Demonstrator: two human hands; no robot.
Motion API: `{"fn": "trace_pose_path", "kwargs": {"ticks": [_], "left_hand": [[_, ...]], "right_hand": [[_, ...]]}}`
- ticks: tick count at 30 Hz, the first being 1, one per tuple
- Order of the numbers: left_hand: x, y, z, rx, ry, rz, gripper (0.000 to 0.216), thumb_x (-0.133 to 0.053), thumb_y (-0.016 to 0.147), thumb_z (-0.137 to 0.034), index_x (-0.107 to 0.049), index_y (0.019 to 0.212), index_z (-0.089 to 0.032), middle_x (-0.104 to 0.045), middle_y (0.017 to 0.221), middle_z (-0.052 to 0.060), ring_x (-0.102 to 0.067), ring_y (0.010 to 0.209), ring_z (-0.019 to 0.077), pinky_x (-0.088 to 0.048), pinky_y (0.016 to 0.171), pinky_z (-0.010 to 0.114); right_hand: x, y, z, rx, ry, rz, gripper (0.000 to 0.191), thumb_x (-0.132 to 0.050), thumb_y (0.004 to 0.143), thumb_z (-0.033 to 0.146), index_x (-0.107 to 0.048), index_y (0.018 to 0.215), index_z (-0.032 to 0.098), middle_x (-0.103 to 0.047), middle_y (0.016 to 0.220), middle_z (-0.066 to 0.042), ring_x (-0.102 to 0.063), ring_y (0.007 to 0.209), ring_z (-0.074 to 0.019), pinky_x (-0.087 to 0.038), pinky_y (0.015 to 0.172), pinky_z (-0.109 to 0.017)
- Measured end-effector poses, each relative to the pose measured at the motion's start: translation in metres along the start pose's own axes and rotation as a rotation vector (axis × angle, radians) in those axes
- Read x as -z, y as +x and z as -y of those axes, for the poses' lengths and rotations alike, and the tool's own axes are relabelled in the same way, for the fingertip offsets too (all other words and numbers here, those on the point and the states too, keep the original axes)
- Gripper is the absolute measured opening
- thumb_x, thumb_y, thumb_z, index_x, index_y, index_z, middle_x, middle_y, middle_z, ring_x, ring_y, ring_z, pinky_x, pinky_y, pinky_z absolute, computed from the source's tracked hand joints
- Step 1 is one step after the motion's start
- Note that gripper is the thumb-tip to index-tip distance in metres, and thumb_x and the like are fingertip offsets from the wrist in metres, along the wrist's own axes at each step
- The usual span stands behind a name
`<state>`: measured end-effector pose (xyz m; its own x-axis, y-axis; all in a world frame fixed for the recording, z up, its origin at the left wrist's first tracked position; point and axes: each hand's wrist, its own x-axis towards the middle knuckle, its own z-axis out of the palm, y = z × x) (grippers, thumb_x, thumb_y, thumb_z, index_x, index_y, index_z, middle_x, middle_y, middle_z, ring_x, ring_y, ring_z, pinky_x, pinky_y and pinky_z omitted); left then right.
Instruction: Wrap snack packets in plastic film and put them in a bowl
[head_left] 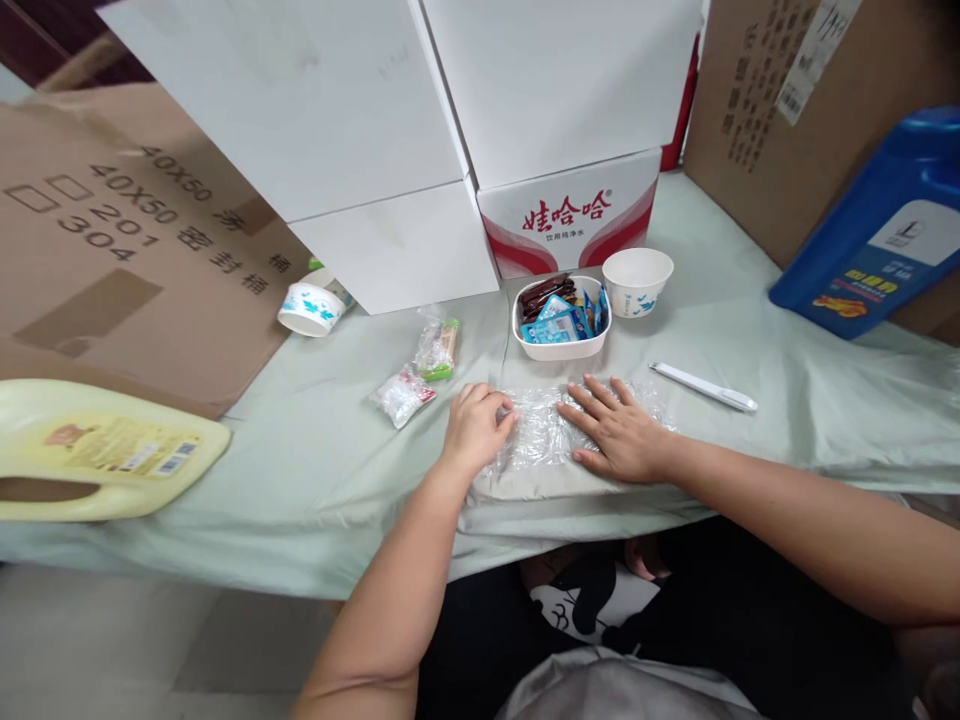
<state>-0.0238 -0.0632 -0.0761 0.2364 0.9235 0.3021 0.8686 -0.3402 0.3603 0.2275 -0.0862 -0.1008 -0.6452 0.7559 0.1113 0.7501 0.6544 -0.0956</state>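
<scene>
A crinkled sheet of clear plastic film (541, 425) lies flat on the cloth near the table's front edge. At its left end, my left hand (474, 428) is closed, with curled fingers and thumb gripping the film's edge. My right hand (619, 432) rests palm down on the film's right part, fingers spread and holding nothing. Some film sticks out beyond it, and the part under the palm is hidden. To the right lies a white utility knife (703, 387). Left of my left hand sit a small clear-and-red plastic packet (403, 395) and a green-ended packet (439, 347).
A white tub (561, 351) of sachets stands behind the film, beside a paper bowl (637, 283). Another paper bowl (311, 310) lies tipped at left. White boxes (390, 240) form a wall behind. A yellow jug (112, 455) and a blue bottle (862, 240) flank the table.
</scene>
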Motion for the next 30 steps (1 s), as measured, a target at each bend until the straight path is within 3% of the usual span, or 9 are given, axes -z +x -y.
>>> {"fn": "trace_pose_path", "kwargs": {"ticks": [3, 8, 12, 18, 22, 26, 30], "left_hand": [[-0.002, -0.001, -0.001, 0.036, -0.153, 0.036, 0.003, -0.059, 0.078, -0.021, -0.059, 0.076, -0.022, -0.065, 0.083, 0.003, -0.06, 0.087, 0.0214, -0.045, 0.082, 0.033], [-0.009, -0.001, 0.003, 0.181, -0.592, 0.13, 0.011, -0.052, 0.085, -0.032, -0.046, 0.084, -0.023, -0.069, 0.074, -0.001, -0.059, 0.06, 0.0133, -0.045, 0.062, 0.026], [-0.01, 0.002, 0.004, 0.294, -0.868, 0.143, 0.023, -0.062, 0.075, -0.034, -0.043, 0.078, -0.022, -0.064, 0.068, -0.004, -0.055, 0.052, 0.0099, -0.042, 0.055, 0.022], [-0.005, 0.005, 0.009, 0.421, -1.117, 0.092, 0.03, -0.077, 0.06, -0.028, -0.053, 0.076, -0.019, -0.059, 0.068, -0.005, -0.054, 0.056, 0.0074, -0.042, 0.055, 0.02], [-0.004, 0.007, 0.017, 0.562, -1.211, 0.022, 0.036, -0.08, 0.054, -0.025, -0.056, 0.08, -0.018, -0.058, 0.068, -0.004, -0.056, 0.056, 0.0085, -0.044, 0.054, 0.021], [-0.003, 0.011, 0.025, 0.594, -1.207, -0.11, 0.039, -0.081, 0.054, -0.028, -0.052, 0.079, -0.019, -0.052, 0.063, -0.007, -0.05, 0.051, 0.0052, -0.039, 0.05, 0.017], [0.005, 0.009, 0.026, 0.596, -1.209, -0.099, 0.04, -0.081, 0.057, -0.037, -0.054, 0.08, -0.018, -0.059, 0.071, -0.003, -0.057, 0.06, 0.0085, -0.042, 0.053, 0.018]], "right_hand": [[-0.002, 0.0, -0.001, -0.006, -0.003, -0.014, 0.072, -0.041, 0.091, 0.059, -0.035, 0.148, 0.015, -0.026, 0.155, -0.019, -0.015, 0.144, -0.0399, -0.016, 0.111, -0.062], [-0.001, 0.0, 0.0, -0.005, -0.004, 0.002, 0.073, -0.039, 0.092, 0.059, -0.033, 0.149, 0.015, -0.025, 0.156, -0.019, -0.013, 0.144, -0.0392, -0.016, 0.111, -0.061], [0.0, 0.0, 0.0, -0.015, -0.004, 0.019, 0.074, -0.038, 0.092, 0.06, -0.031, 0.15, 0.014, -0.022, 0.156, -0.019, -0.012, 0.144, -0.0396, -0.015, 0.112, -0.062], [0.002, 0.0, 0.001, -0.013, 0.01, 0.032, 0.073, -0.04, 0.091, 0.058, -0.032, 0.149, 0.014, -0.023, 0.156, -0.017, -0.012, 0.144, -0.0394, -0.014, 0.112, -0.061], [0.003, 0.0, 0.0, -0.013, 0.014, 0.046, 0.073, -0.039, 0.092, 0.058, -0.033, 0.149, 0.013, -0.024, 0.156, -0.017, -0.012, 0.144, -0.0391, -0.014, 0.112, -0.061], [0.002, 0.0, 0.0, -0.008, 0.008, 0.057, 0.073, -0.04, 0.092, 0.057, -0.032, 0.149, 0.014, -0.023, 0.156, -0.017, -0.012, 0.145, -0.0389, -0.014, 0.112, -0.061], [0.001, 0.001, -0.001, -0.005, -0.004, 0.058, 0.073, -0.039, 0.092, 0.058, -0.032, 0.149, 0.014, -0.024, 0.156, -0.016, -0.013, 0.144, -0.0393, -0.015, 0.112, -0.061]]}}
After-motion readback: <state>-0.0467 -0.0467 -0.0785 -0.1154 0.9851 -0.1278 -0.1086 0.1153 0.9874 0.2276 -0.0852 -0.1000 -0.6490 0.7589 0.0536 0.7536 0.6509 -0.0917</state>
